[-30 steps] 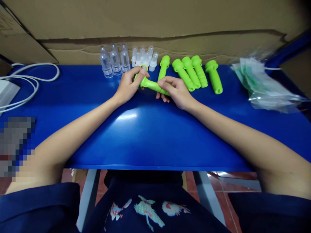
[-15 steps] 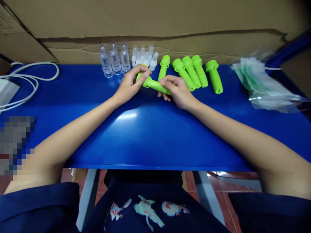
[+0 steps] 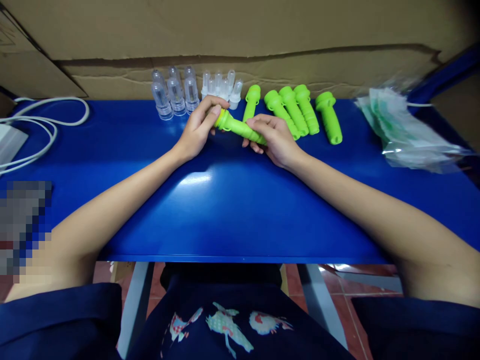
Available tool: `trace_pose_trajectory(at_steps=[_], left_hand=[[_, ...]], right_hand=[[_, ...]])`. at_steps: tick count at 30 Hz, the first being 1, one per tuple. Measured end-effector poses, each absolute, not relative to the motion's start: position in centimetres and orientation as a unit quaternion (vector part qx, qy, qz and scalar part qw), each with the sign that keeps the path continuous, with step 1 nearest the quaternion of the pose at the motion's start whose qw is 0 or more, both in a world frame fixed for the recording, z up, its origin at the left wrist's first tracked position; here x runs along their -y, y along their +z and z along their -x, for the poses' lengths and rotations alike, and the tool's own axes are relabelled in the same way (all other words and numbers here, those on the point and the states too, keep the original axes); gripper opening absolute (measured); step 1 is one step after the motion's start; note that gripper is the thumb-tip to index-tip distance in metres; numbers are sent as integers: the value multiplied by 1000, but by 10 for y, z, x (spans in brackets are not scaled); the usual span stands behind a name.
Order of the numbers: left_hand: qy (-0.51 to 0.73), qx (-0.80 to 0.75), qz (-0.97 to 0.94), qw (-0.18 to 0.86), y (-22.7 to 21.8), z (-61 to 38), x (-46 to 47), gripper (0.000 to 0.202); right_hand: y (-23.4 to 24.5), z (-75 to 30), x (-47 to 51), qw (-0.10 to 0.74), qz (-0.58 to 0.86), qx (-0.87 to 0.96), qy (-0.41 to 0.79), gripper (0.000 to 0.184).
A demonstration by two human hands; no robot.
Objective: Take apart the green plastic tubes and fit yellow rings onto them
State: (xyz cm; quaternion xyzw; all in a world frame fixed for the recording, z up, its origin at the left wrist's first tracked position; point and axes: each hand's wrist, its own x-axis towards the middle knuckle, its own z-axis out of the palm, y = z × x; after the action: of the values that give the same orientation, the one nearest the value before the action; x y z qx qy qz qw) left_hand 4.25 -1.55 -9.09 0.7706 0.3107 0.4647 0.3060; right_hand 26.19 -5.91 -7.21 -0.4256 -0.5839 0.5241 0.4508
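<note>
Both my hands hold one lime-green, flashlight-shaped handle [image 3: 240, 128] over the back of the table, tilted with its wide end up to the left. My left hand [image 3: 197, 127] is closed around that wide end, where a yellow rim shows beside the thumb. What lies inside those fingers is hidden. Thumb and fingers of my right hand [image 3: 275, 137] grip the narrow, ribbed end. Just behind it stands another green handle [image 3: 253, 100]. Several more green handles [image 3: 294, 110] are lined up to the right, one slightly apart.
Several large clear domed tubes [image 3: 176, 95] and small clear tubes with white bases [image 3: 235, 95] stand at the back, before a cardboard wall [image 3: 240, 30]. Plastic bags [image 3: 408, 130] lie at right. A white cable [image 3: 54, 122] and a blurred-out dark object [image 3: 22, 215] are at left on the blue table [image 3: 232, 215].
My left hand has shifted slightly and turned at the handle's wide end, so the yellow rim now shows beside the thumb. My right hand keeps its grip with little movement.
</note>
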Motion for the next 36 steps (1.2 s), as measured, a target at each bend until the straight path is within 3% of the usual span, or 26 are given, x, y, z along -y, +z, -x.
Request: trace_pose_trajectory(at_steps=[19,27,36], left_hand=[[460,-303,-774,312,-88,-45,17,70],[463,-307,-776,300,-85,-43,23,53],[459,-264,-800,282,-85,-46,27,67]], right_hand=[[-75,-265,57,454,431,586,514,46],[-76,-265,57,446,435,584,521,42],[-79,-268,52,466,425,572,525,43]])
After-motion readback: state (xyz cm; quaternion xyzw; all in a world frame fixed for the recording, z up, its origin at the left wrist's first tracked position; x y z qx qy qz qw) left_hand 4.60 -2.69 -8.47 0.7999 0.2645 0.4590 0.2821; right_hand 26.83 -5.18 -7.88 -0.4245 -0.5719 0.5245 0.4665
